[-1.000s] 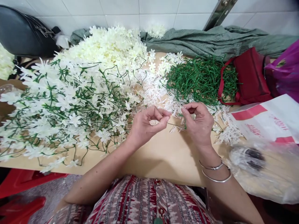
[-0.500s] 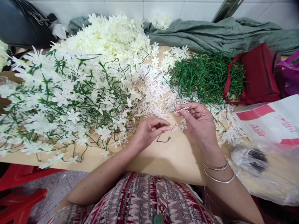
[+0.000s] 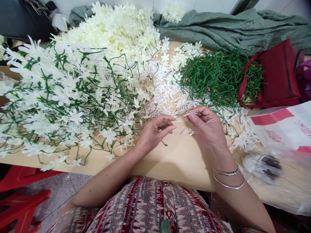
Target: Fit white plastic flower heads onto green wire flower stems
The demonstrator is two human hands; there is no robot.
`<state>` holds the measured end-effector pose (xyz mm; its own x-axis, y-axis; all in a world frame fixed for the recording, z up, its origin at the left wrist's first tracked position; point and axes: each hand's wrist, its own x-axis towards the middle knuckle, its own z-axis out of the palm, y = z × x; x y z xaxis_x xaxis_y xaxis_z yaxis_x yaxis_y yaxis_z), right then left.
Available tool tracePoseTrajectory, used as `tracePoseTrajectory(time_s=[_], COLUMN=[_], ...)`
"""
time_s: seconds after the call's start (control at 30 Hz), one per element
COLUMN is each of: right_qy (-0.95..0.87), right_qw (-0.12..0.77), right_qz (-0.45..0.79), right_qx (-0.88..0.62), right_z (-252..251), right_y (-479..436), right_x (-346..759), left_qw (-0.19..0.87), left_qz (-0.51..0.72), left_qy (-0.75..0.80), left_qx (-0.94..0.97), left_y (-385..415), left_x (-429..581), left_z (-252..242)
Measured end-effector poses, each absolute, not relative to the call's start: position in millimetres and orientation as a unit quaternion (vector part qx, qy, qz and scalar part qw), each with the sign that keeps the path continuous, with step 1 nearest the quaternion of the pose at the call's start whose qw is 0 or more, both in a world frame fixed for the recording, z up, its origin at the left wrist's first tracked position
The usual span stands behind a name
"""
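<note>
My left hand (image 3: pixel 157 132) is curled around a thin green plastic stem (image 3: pixel 162 127), mostly hidden by the fingers; its lower end pokes out below the thumb. A white stamen piece (image 3: pixel 178 121) shows at the tips of my left fingers; whether they grip it I cannot tell. Between thumb and fingertips, my right hand (image 3: pixel 205 124) pinches a thin white stamen (image 3: pixel 190 113). Both hands are close together above the table, fingertips apart. Loose white stamens (image 3: pixel 167 89) lie spread just beyond them.
Finished-looking white artificial flowers (image 3: pixel 75 116) with green stems heap up at left. Behind are cream blossoms (image 3: pixel 116 32). Green stems (image 3: pixel 218 77) pile at back right beside a dark red bag (image 3: pixel 279 74). A white-and-red bag (image 3: pixel 284 124) and clear plastic (image 3: pixel 279 184) lie at right.
My left hand has risen slightly, and the green stem has slipped back from its fingertips deeper into the hand. A white stamen now shows at those fingertips. My right hand keeps its pinch.
</note>
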<state>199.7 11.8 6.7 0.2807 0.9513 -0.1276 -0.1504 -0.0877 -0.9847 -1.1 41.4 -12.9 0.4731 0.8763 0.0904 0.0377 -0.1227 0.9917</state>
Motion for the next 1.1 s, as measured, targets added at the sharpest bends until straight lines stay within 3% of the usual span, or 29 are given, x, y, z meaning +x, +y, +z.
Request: tracePoseTrajectory(time_s=[0.13,0.27,0.47,0.77,0.93,1.1], right_qy=[-0.348,-0.375,-0.4,-0.486,-0.5,-0.459], right_qw=[0.589,0.591,0.617,0.622,0.62,0.615], right_qz=[0.486,0.474,0.394,0.276,0.316,0.338], right_qx=[-0.543,-0.535,-0.55,-0.549,-0.516,-0.545], right_z=[3.8,-1.2,-7.8,-4.4,-4.4,-13.9], right_y=[13.8,15.6,18.8,11.3,2.2,12.3], right_x=[197.8,196.5,197.9,184.1,155.0,161.1], left_qw=[0.575,0.506,0.416,0.355,0.226,0.207], left_qz=[0.36,0.325,0.239,0.231,0.227,0.23], left_qy=[0.346,0.297,0.202,0.201,0.245,0.255], left_qx=[0.648,0.741,0.854,0.883,0.915,0.916], left_y=[41.7,38.1,32.8,62.3,50.0,38.3], left_x=[-1.7,-1.9,2.5,17.9,3.4,-4.8], left_z=[-10.0,-4.3,-1.8,8.0,9.4,17.9])
